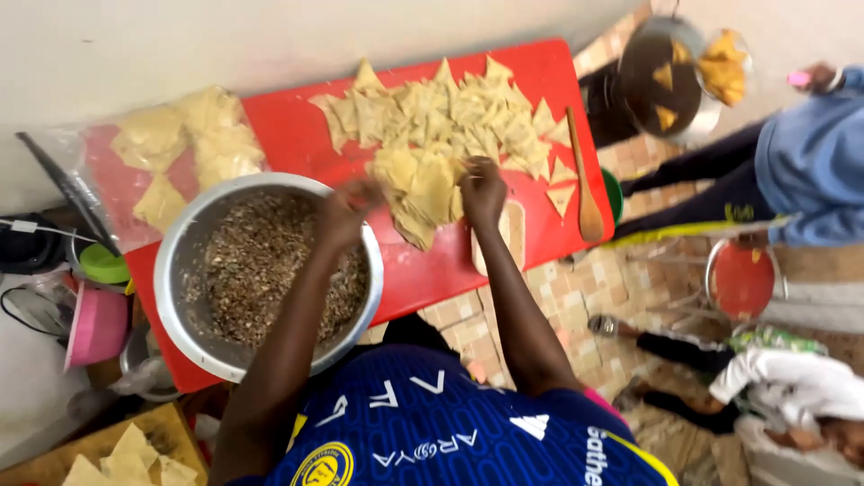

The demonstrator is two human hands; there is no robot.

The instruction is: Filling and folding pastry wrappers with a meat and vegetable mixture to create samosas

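Red desk (531, 76) at frame centre: both hands, left hand (346, 211) and right hand (483, 191), fingers closed on a stack of dough triangles (423, 193) beside the filling bowl (180, 261); likely separating one, next needs a lone sheet peeled free.

A red table (432, 270) carries a heap of pale dough triangles (450, 117) along its far side, a wooden spoon (583, 180) near its right edge, a big metal bowl (180, 261) of brown filling at its near left, and a clear bag of dough pieces (171, 153) at its far left.
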